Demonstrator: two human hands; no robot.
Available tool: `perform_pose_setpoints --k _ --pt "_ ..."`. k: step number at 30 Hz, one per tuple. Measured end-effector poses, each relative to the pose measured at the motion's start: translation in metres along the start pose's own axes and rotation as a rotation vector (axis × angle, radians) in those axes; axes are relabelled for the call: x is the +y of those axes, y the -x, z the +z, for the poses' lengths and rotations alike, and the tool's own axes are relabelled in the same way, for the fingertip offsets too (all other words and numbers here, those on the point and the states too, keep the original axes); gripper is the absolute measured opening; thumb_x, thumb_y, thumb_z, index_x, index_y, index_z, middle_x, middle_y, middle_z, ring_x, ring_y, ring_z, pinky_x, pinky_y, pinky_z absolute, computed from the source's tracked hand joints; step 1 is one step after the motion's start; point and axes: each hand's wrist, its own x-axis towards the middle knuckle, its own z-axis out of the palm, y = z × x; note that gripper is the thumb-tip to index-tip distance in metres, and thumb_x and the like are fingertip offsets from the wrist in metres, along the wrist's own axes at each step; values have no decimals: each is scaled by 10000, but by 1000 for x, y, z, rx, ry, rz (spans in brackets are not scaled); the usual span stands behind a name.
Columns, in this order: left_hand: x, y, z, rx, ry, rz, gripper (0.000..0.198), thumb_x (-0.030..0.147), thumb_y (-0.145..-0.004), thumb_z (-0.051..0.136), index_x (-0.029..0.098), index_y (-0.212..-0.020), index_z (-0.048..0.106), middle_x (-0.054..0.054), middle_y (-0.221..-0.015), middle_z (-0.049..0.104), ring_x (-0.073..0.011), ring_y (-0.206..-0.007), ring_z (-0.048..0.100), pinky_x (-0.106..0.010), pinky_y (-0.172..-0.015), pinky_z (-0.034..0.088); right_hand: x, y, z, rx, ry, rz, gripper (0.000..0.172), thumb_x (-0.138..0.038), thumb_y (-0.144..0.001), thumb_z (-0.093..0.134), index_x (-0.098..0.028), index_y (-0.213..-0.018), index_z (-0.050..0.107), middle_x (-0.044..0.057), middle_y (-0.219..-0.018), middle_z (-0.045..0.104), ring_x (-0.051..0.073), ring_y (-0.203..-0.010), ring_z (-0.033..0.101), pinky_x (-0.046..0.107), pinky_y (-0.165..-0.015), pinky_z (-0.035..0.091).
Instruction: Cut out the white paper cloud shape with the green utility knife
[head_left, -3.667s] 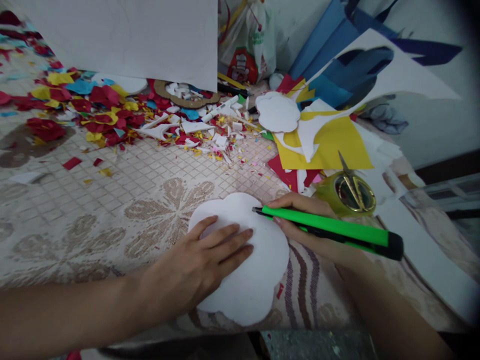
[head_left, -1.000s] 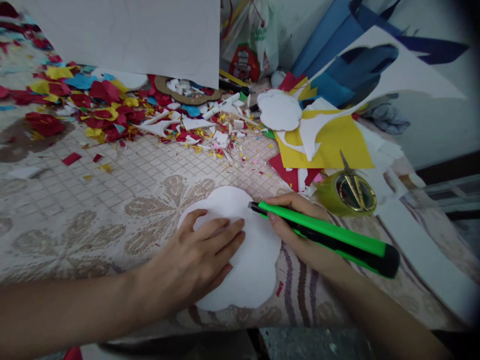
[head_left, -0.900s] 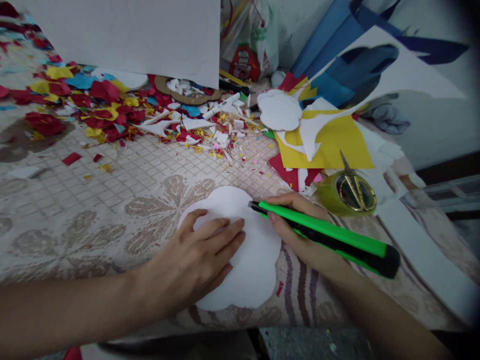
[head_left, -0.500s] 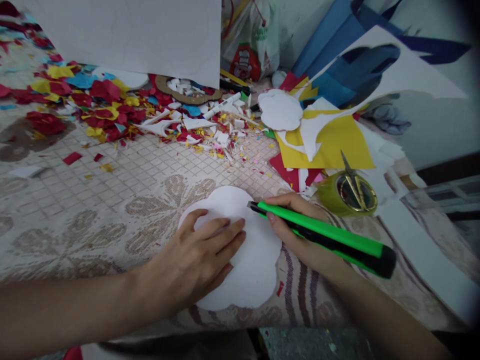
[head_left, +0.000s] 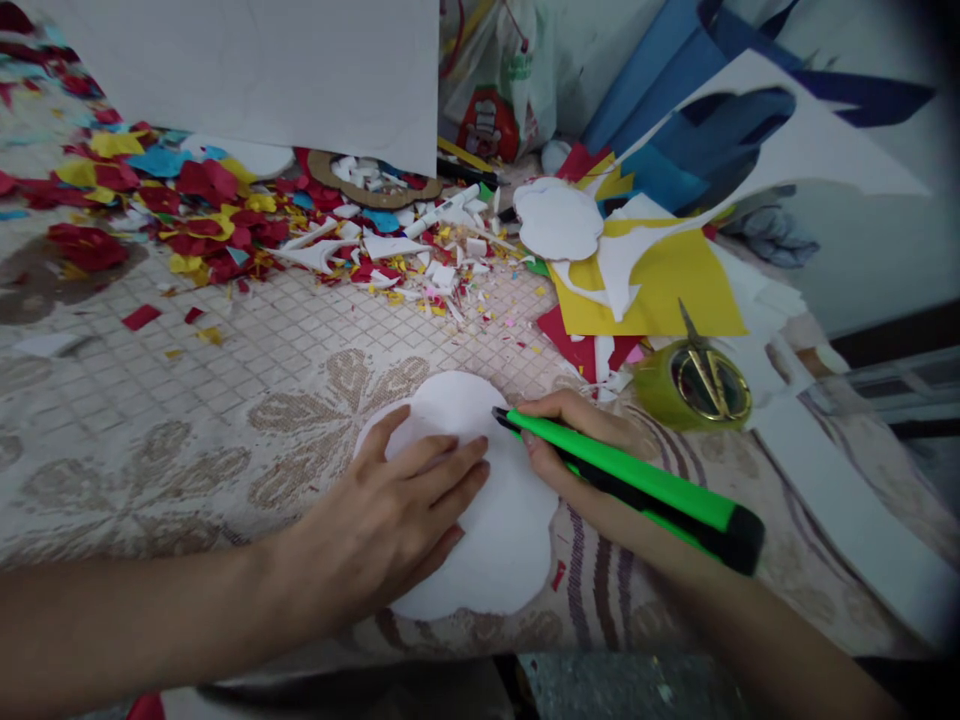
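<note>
Left hand (head_left: 390, 520): fingers spread flat, pressing the white foam cutout (head_left: 487, 520) (cloud-shaped) at table centre.
Right hand (head_left: 577, 450): clamped round green cutter (head_left: 630, 475), tip on cutout's 1 o'clock edge.
Tape roll (head_left: 694, 385): at 2 o'clock.

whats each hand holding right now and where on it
The right hand grips a green utility knife near its blade end. The left hand lies flat, pressing the white cloud-shaped cutout on its left part; it grips nothing.

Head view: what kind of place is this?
Probably a home craft table: coloured paper scraps litter a lace tablecloth, the right hand holds a green utility knife against a white foam cutout, scissors nearby.
</note>
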Motion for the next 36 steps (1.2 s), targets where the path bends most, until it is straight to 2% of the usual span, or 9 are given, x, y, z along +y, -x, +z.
perform_pose_setpoints --k 3,7,15,25,32,36 --pt "-1 0 -3 -27 16 -2 351 253 -1023 474 150 -1341 582 -32 -1411 610 -223 -1249 560 -485 -1220 14 6 3 -4 -18 -39 42 132 -145 -888 615 -237 -975 652 -20 -875 728 114 -753 680 194 -676 526" --pt "-2 -2 -4 -60 7 14 372 228 -1044 391 135 -1360 564 -55 -1442 580 -228 -1273 549 -510 -1221 60 13 8 -11 22 -33 84 129 -211 -907 645 -273 -1019 662 -28 -950 730 117 -828 679 191 -704 521" --pt "-3 -1 -4 -61 18 2 361 219 -1027 439 146 -1357 565 -65 -1436 585 -240 -1273 559 -564 -1218 139 14 9 -9 19 -21 80 139 -192 -881 650 -255 -1005 662 -20 -906 731 124 -768 675 210 -652 515" --pt "-2 -1 -4 -60 14 6 361 205 -1014 461 148 -1355 564 -64 -1434 587 -236 -1269 562 -553 -1223 137 3 6 -6 43 18 17 84 -173 -858 600 -191 -928 642 -14 -747 701 112 -628 655 216 -580 501" --pt "-2 -1 -4 -58 12 0 364 216 -1034 416 144 -1357 567 -54 -1447 575 -237 -1277 555 -547 -1230 86 -4 5 -1 26 105 -86 129 -125 -859 561 -226 -932 596 -2 -726 683 146 -608 654 256 -574 514" --pt "-2 -2 -5 -67 29 -12 357 240 -1028 452 163 -1356 571 -54 -1443 579 -229 -1276 558 -542 -1234 114 5 7 -8 6 5 12 117 -172 -874 612 -253 -957 631 -1 -809 719 162 -681 683 264 -584 534"
